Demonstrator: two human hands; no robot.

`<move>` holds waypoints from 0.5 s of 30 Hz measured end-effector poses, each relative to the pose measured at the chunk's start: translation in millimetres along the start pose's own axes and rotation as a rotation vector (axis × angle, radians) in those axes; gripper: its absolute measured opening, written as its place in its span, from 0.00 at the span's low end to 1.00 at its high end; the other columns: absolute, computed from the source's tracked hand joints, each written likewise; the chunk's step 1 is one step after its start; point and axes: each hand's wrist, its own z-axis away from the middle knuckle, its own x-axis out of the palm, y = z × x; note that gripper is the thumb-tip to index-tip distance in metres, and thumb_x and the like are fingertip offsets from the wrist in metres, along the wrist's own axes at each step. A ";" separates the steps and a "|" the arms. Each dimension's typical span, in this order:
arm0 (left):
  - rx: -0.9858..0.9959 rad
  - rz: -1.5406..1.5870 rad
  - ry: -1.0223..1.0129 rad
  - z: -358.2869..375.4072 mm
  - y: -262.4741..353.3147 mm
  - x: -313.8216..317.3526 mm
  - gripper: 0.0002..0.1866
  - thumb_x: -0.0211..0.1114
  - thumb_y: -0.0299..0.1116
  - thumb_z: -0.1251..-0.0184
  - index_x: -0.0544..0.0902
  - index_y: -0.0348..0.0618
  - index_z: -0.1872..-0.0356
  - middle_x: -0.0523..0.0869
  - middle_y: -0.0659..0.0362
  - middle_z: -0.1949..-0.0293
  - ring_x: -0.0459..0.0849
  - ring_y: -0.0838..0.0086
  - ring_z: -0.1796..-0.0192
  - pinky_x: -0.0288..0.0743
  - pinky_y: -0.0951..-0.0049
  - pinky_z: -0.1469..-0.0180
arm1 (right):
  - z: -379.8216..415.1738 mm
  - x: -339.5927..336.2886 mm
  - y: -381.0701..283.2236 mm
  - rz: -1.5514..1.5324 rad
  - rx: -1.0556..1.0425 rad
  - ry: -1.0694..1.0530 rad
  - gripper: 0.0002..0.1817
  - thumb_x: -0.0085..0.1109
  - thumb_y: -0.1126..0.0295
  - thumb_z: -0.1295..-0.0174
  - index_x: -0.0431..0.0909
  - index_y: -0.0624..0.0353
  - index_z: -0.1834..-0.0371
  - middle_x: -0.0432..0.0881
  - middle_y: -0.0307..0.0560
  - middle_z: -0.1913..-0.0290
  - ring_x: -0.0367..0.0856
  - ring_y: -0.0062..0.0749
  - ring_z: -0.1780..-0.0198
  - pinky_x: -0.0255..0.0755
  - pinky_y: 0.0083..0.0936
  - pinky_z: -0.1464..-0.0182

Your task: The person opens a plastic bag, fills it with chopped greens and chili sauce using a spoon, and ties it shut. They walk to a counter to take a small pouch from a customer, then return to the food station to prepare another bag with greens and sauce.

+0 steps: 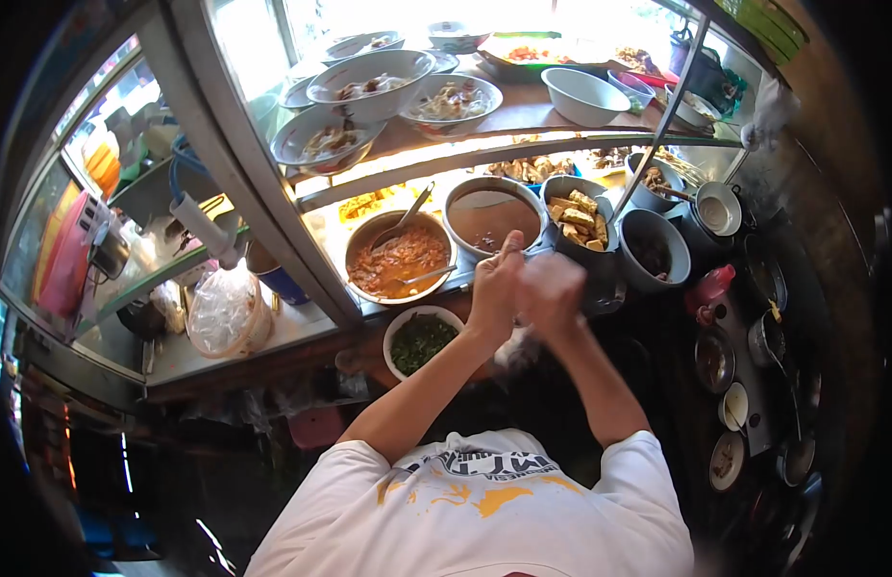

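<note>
In the head view my left hand is closed, thumb pointing up, just in front of a bowl of brown sauce. My right hand is beside it, close against it and smeared by motion. What either one holds, if anything, cannot be made out. Below the wrists is a blurred whitish thing. Left of my hands stand a pot of red-orange stew with a ladle in it and a white bowl of chopped greens. Beyond my right hand is a bowl of fried tofu-like pieces.
On the glass case's upper shelf stand several noodle bowls and a pale green bowl. A dark-filled bowl is at the right, past it pans and small bowls. Left, a plastic-covered tub sits behind the frame post.
</note>
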 end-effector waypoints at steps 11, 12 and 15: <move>0.264 -0.030 -0.101 -58.9 17.6 58.4 0.25 0.53 0.46 0.22 0.71 0.53 0.84 0.66 0.75 0.85 0.57 0.90 0.82 0.48 0.81 0.81 | -41.8 -17.9 79.8 0.104 -0.179 0.068 0.16 0.65 0.68 0.44 0.69 0.53 0.83 0.65 0.42 0.85 0.70 0.37 0.84 0.60 0.34 0.82; 0.238 -0.067 -0.068 -61.3 12.3 57.4 0.25 0.53 0.47 0.22 0.70 0.53 0.84 0.66 0.74 0.85 0.58 0.90 0.83 0.48 0.81 0.81 | -43.0 -18.2 88.0 0.135 -0.137 0.060 0.14 0.64 0.67 0.42 0.71 0.53 0.82 0.67 0.41 0.85 0.71 0.36 0.84 0.62 0.33 0.81; 0.242 -0.089 -0.174 -44.9 25.3 69.9 0.24 0.58 0.48 0.25 0.73 0.51 0.84 0.66 0.72 0.86 0.62 0.88 0.84 0.52 0.81 0.82 | -56.6 -30.3 105.5 0.038 0.136 -0.058 0.17 0.60 0.64 0.34 0.77 0.63 0.77 0.77 0.47 0.80 0.78 0.43 0.78 0.68 0.32 0.74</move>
